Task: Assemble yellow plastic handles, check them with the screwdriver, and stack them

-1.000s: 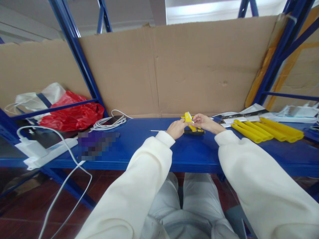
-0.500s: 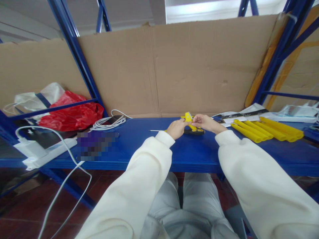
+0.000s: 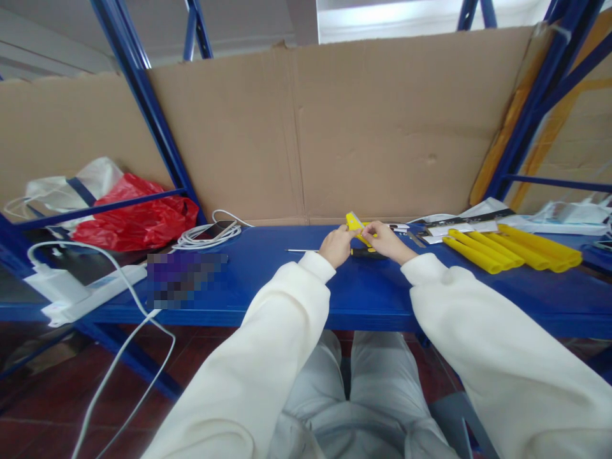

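A small yellow tool with a pale strip along its upper part, perhaps a scraper, is held above the blue tabletop; its exact kind is not clear. My left hand is closed around its left side. My right hand is bent in a pinch on the right side of the same tool. Below both hands lies a screwdriver with a black and yellow handle, its thin metal shaft sticking out to the left. My left hand hides the middle of the screwdriver.
Several yellow tubes lie to the right, near flat packaging. On the left are a coiled white cable, a power strip, a red plastic bag and a blurred-out patch. A cardboard sheet stands along the back.
My right hand has shifted left and closer to my left hand. The yellow tool has tilted, its upper end now pointing more to the left. My left hand has barely moved.
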Tool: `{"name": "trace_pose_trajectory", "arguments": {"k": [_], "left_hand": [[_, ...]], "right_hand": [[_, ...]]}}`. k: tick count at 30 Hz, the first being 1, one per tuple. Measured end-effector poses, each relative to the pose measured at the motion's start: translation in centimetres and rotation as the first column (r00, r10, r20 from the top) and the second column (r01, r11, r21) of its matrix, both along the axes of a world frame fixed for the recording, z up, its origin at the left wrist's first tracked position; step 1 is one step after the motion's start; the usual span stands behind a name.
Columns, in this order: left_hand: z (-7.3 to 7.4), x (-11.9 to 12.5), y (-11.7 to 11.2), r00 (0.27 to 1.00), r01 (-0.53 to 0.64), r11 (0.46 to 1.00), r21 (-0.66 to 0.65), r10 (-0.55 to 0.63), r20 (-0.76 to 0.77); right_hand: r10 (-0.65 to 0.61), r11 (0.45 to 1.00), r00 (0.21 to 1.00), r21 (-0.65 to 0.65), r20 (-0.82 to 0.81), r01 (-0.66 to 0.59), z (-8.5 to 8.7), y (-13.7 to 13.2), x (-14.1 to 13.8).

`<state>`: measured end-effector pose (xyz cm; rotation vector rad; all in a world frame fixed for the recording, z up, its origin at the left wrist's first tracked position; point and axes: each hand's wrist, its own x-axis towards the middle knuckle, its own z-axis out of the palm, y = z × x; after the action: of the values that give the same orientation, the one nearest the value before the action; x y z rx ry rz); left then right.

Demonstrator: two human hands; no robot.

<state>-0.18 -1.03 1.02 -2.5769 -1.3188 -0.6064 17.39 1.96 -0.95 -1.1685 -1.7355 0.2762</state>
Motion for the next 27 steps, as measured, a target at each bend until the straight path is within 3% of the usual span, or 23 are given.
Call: {"name": "trace_pose_trajectory", "arguments": {"k": [7, 12, 18, 27], "left_hand": [[0.0, 0.1, 0.0, 0.999, -0.034, 0.999, -0.011, 0.033, -0.005], [0.3, 0.2, -0.3, 0.998, -0.040, 0.999, -0.009, 0.041, 0.051], [0.4, 0.1, -0.2, 0.997, -0.044, 0.999, 0.006, 0.043, 0.069], [-0.2, 0.2, -0.2, 0.995, 0.003, 0.999, -0.047, -0.008, -0.097]], "right_hand": [[-0.028, 0.983, 0.959, -0.181, -0.281, -0.025, -0.9, 0.2, -1.0], [-0.046, 0.978, 0.906, -0.204, -0.420, -0.045, -0.4, -0.2, -1.4], [0.074, 0.930, 0.900, -0.297, -0.429, -0.218, 0.6, -1.3, -1.1], [0.018, 0.927, 0.846, -0.307, -0.533, -0.213, 1.0, -1.5, -0.7]]}}
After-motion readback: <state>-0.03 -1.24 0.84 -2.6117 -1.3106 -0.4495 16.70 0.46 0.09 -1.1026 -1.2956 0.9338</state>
